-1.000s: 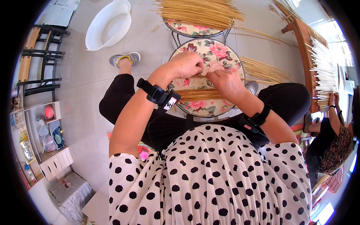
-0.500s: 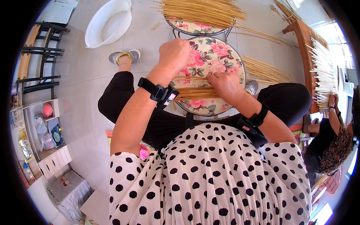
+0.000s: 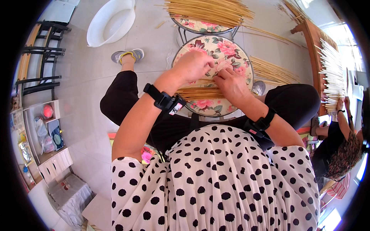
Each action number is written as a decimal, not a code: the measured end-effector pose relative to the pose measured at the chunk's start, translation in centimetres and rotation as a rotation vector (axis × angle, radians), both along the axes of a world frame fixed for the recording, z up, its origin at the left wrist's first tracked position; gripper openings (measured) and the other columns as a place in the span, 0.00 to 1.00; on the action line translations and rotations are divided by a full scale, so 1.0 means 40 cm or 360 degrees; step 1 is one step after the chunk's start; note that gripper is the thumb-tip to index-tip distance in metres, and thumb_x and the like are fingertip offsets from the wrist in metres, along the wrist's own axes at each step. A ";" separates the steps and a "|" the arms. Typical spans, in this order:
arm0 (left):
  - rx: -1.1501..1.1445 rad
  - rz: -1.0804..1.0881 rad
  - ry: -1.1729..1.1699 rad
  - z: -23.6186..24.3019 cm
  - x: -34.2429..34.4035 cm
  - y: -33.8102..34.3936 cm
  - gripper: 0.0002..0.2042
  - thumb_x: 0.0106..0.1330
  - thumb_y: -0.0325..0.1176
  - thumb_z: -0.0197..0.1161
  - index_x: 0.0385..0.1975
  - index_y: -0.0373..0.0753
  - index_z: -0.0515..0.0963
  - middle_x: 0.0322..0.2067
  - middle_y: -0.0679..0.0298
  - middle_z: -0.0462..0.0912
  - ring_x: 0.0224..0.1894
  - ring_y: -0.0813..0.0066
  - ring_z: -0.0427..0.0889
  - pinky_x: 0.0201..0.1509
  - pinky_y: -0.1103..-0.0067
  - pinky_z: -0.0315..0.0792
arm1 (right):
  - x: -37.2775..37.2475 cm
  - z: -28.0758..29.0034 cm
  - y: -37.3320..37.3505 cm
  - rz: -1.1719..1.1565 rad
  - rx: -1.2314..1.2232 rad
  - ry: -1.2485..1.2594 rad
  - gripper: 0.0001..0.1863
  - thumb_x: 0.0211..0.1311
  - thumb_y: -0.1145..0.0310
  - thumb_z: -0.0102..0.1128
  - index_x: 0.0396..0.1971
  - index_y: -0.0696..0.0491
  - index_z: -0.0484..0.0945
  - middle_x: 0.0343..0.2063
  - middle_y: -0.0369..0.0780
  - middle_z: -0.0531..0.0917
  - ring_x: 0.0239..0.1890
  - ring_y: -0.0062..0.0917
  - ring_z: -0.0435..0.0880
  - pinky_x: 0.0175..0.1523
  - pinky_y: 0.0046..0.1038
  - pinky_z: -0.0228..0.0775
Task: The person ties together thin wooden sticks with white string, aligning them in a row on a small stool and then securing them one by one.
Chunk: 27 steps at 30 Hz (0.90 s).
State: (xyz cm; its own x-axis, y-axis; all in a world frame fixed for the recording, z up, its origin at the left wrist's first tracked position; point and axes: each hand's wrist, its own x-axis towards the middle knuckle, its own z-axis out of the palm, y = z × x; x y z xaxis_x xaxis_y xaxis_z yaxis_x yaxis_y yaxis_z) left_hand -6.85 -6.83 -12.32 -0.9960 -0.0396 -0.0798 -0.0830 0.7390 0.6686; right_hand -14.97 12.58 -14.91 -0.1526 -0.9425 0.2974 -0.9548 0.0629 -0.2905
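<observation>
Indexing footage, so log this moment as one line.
Left hand: curled above round floral-topped stool | Right hand: near thin brown sticks on stool | Floor: white oval plastic basin

Thin brown sticks (image 3: 198, 93) are laid flat, side by side, across a round flowered stool (image 3: 208, 106), partly hidden at the right; just beyond them, paler thin sticks (image 3: 203, 81) are pinched by the right hand (image 3: 232, 84), their number unclear

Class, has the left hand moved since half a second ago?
Yes: the left hand moved right, inward from the left rim of the nearer flowered stool.
</observation>
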 end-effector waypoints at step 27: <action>-0.0699 0.0226 0.0017 -0.021 0.016 0.032 0.03 0.56 0.29 0.58 0.25 0.37 0.75 0.29 0.59 0.80 0.34 0.56 0.81 0.34 0.64 0.74 | 0.009 0.020 0.009 -0.0015 0.0063 0.0186 0.09 0.47 0.70 0.55 0.31 0.52 0.79 0.29 0.35 0.75 0.39 0.28 0.76 0.42 0.30 0.69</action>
State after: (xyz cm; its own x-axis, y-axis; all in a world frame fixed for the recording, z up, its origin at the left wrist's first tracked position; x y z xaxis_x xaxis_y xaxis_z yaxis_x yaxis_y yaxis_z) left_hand -6.21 -5.56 -13.14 -0.9789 -0.2037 -0.0148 -0.1989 0.9343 0.2959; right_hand -14.62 12.95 -14.11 -0.1280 -0.9525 0.2763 -0.9813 0.0813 -0.1744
